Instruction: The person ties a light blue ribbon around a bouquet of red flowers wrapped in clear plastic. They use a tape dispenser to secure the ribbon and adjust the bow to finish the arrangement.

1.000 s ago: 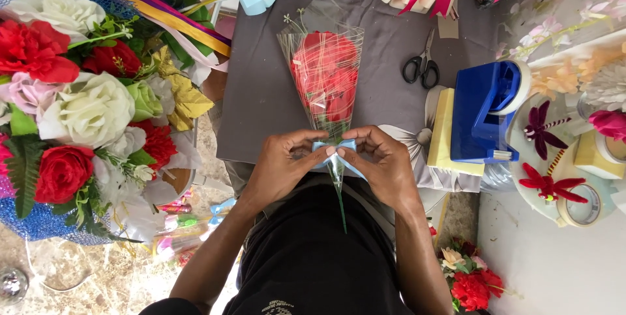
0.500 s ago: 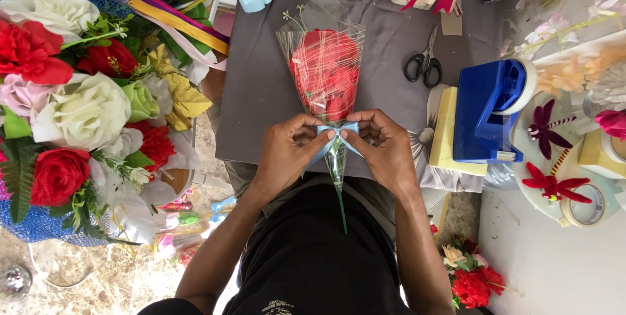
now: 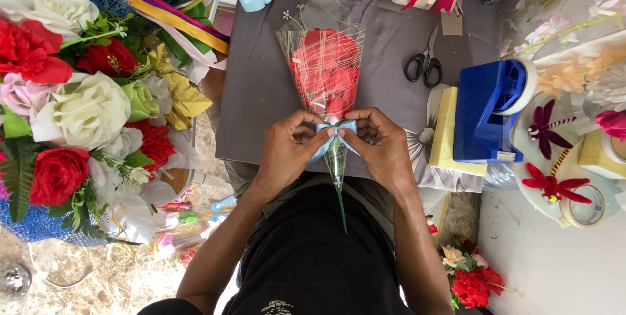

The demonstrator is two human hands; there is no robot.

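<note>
Left hand [image 3: 287,149], right hand [image 3: 381,145] pinch light-blue bow [image 3: 334,130] at neck of cellophane-wrapped red flower [image 3: 325,70]; fingertips seemingly clamped on ribbon.

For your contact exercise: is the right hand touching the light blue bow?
Touching. The head view shows the right hand with fingertips pinching the light blue bow.

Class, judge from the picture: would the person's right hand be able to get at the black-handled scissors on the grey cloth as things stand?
Probably yes. The scissors lie in the open on the grey cloth, up and to the right of the right hand, with bare cloth between. That hand is pinching the blue bow, though, so it would have to let go.
</note>
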